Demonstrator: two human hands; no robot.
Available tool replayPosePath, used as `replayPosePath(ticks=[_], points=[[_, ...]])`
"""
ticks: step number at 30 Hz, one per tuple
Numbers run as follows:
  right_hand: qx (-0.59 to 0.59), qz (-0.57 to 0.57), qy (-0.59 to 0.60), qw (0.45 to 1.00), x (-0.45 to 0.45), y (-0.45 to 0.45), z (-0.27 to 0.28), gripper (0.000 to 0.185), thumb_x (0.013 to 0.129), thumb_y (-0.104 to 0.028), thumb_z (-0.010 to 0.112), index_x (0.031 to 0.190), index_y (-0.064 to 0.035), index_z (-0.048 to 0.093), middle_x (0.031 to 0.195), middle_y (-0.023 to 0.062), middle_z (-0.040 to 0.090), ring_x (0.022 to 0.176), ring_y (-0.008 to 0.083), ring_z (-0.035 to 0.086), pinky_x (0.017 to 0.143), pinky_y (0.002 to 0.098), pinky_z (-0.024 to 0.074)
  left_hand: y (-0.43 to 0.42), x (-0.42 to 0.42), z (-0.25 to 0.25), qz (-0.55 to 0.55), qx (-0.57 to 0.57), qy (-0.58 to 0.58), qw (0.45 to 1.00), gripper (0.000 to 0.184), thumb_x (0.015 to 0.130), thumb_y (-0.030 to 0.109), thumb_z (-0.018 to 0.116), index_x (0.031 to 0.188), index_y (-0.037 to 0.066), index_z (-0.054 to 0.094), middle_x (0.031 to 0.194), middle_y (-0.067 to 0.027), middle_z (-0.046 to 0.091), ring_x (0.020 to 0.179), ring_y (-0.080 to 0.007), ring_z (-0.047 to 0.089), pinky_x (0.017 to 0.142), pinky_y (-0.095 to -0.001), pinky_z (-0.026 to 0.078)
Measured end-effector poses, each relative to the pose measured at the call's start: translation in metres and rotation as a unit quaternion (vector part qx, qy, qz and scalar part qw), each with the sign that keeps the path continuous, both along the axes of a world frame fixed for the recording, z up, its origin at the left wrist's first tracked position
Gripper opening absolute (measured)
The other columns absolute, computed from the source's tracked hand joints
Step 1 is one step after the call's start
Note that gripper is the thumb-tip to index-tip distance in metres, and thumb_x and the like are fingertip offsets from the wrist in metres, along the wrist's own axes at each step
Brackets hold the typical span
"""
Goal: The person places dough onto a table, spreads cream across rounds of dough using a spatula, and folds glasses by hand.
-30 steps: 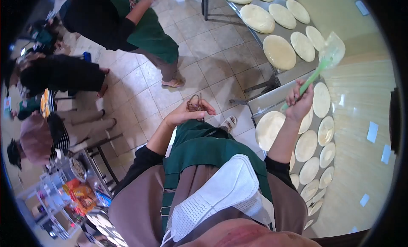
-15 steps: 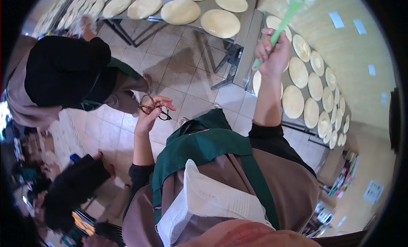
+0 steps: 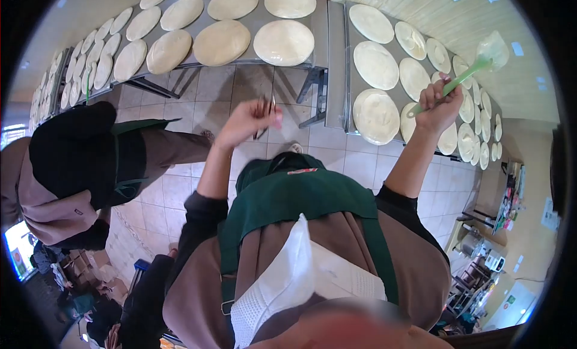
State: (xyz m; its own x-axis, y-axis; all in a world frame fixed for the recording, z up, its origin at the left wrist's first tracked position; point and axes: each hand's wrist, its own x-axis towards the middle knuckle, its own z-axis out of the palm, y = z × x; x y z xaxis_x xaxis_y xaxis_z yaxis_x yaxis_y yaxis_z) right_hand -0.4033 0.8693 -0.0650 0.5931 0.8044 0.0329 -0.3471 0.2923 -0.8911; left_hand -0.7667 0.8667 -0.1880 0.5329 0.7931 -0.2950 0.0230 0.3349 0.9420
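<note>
My left hand [image 3: 241, 125], raised in front of my apron, has its fingers closed on a pair of dark-framed eyeglasses [image 3: 272, 106], seen nearly edge-on. Out to the right, my right hand [image 3: 439, 107] grips a green spatula [image 3: 463, 77] by its handle. The spatula head points up and away, with something whitish and glossy on it. Beneath and beyond this hand, rows of pale flat discs [image 3: 376, 65], like rounds of dough, lie on a grey table [image 3: 338, 54].
Another grey table [image 3: 249, 54] with more pale discs [image 3: 283, 42] runs across the front and left. A co-worker [image 3: 66, 139] in a green apron stands close on my left. More people [image 3: 144, 301] are behind at lower left. Shelving with items [image 3: 508, 196] stands at right.
My left hand has moved up and right with the eyeglasses, which have turned edge-on. My right hand and the spatula have shifted right and down in view. The view has swung.
</note>
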Motion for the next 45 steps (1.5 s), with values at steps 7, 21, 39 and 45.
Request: replayPosePath(ticks=[7,21,39,45], points=[[-0.044,-0.021,-0.015,0.999,-0.017,0.026,-0.012,0.045,0.097,-0.039,0.035,0.094,0.0006,0.055,0.056,-0.001,0.034,0.039,0.0088,0.025,0.036,0.0242,0.0207,0.121,0.025,0.022,0.035,0.001,0.053,0.998,0.037,0.088,0.023,0.066,0.118,0.002,0.059,0.088,-0.0017,0.066,0.081,-0.008,0.061,0.072,-0.0209,0.045],[-0.095,-0.238,0.019,0.966,-0.027,0.078,-0.025,0.042,0.097,-0.039,0.038,0.093,-0.001,0.056,0.054,-0.0017,0.035,0.037,0.0073,0.025,0.032,0.0223,0.02,0.413,0.119,-0.032,-0.137,-0.101,-0.044,0.985,0.031,0.087,0.027,0.064,0.111,0.008,0.058,0.098,-0.0058,0.064,0.09,-0.0158,0.062,0.075,-0.0333,0.051],[-0.232,-0.398,-0.026,0.887,-0.064,0.072,-0.041,0.043,0.098,-0.036,0.039,0.094,0.0036,0.054,0.055,-0.001,0.037,0.036,0.0049,0.026,0.03,0.0185,0.0199,0.641,0.293,-0.146,-0.01,0.234,0.428,0.873,0.093,0.074,0.031,0.069,0.139,-0.014,0.021,0.082,-0.0203,0.068,0.066,-0.024,0.069,0.061,-0.0312,0.057],[-0.251,-0.44,-0.003,0.862,-0.063,0.06,-0.05,0.042,0.098,-0.036,0.04,0.094,0.0028,0.054,0.054,-0.0007,0.037,0.037,0.0049,0.027,0.03,0.0186,0.0196,0.665,0.321,-0.182,-0.048,0.3,0.556,0.774,0.109,0.077,0.024,0.066,0.141,-0.009,-0.015,0.118,-0.0219,0.06,0.099,-0.0294,0.065,0.084,-0.0379,0.053]])
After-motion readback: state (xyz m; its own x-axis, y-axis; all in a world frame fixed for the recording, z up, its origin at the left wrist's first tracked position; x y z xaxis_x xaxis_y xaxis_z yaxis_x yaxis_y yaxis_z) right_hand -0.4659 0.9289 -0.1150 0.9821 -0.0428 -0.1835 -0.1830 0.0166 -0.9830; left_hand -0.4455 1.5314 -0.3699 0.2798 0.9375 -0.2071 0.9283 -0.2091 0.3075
